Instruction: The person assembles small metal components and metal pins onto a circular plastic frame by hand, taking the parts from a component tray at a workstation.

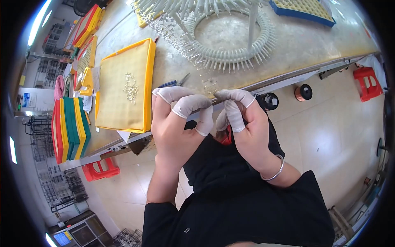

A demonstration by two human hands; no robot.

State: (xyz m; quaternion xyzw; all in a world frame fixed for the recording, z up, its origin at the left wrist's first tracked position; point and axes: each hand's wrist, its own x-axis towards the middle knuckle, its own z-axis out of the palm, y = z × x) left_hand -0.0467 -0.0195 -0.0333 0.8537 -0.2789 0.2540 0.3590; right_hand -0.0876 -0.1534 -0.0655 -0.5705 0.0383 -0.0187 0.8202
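My left hand (pixel 175 123) and my right hand (pixel 249 131) are close together at the table's front edge, white finger cots on their fingertips. Thumb and fingers are pinched on both. Whatever lies between the fingertips is too small or hidden to name. Just beyond them, thin wire-like metal pieces (pixel 210 87) show at the table edge. Blue-handled pliers (pixel 181 80) lie past my left fingers. Left of that hand, a yellow-rimmed tray (pixel 150 86) with a tan lining holds a small heap of pale, slender pieces (pixel 131 88).
A round, white, spiky rack (pixel 197 51) stands at the table's far middle, with small metal pieces hanging at its left. A blue tray (pixel 302 14) sits far right. Stacked coloured trays (pixel 70 129) stand at left. Copper wire spools (pixel 303 92) and red stools (pixel 367 84) are on the floor.
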